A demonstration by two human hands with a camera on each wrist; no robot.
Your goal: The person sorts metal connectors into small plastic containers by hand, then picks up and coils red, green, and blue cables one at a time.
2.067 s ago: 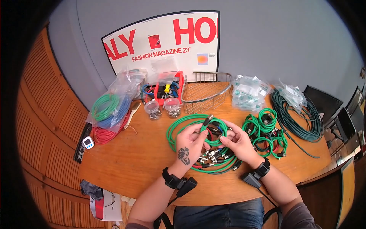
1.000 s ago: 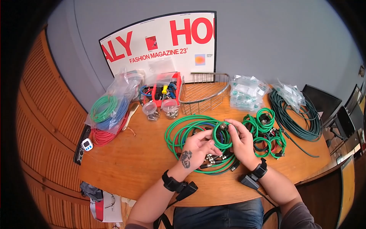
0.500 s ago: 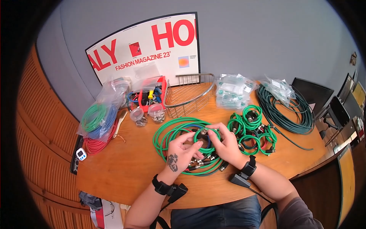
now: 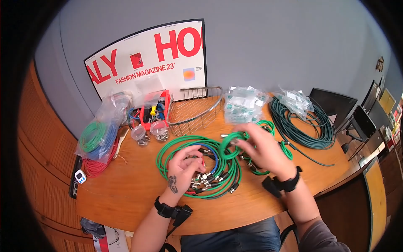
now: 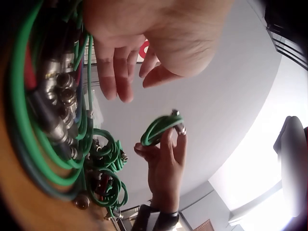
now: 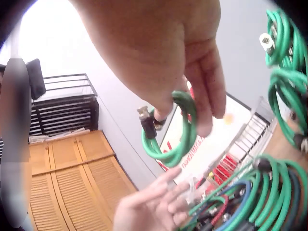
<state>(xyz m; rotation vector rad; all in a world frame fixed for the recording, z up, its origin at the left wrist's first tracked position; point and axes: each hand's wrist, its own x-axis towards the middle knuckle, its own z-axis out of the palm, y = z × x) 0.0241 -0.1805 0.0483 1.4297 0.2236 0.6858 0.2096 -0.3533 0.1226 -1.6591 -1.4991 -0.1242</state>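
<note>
So my right hand (image 4: pixel 262 153) has a small coiled green cable (image 6: pixel 173 132) pinched between thumb and fingers, lifted clear off the wooden table (image 4: pixel 126 185) and hanging just right of the big loose cable pile (image 4: pixel 197 166), which I'll use as my reference. My left hand (image 4: pixel 182 166) sits on top of that pile with the fingers relaxed and spread; as far as I can tell it's holding nothing, just resting on the metal connectors.

Progress, as I judge it: one short cable is wound into a neat loop and in hand, and a cluster of finished little green coils (image 4: pixel 268 145) sits right of the pile, partly hidden behind my right hand. What's left looks like most of the pile itself, a tangle of green, blue and red leads.

Around it: wire basket (image 4: pixel 195 107) behind the pile, red tray of bits (image 4: pixel 151 109) and two small jars (image 4: pixel 149 132) behind-left, bagged cables (image 4: pixel 98 136) far left, packets (image 4: pixel 243 105) behind-right, a big dark green cable coil (image 4: pixel 302 124) far right. Nothing really blocks the path except the coils crowding that right side.
</note>
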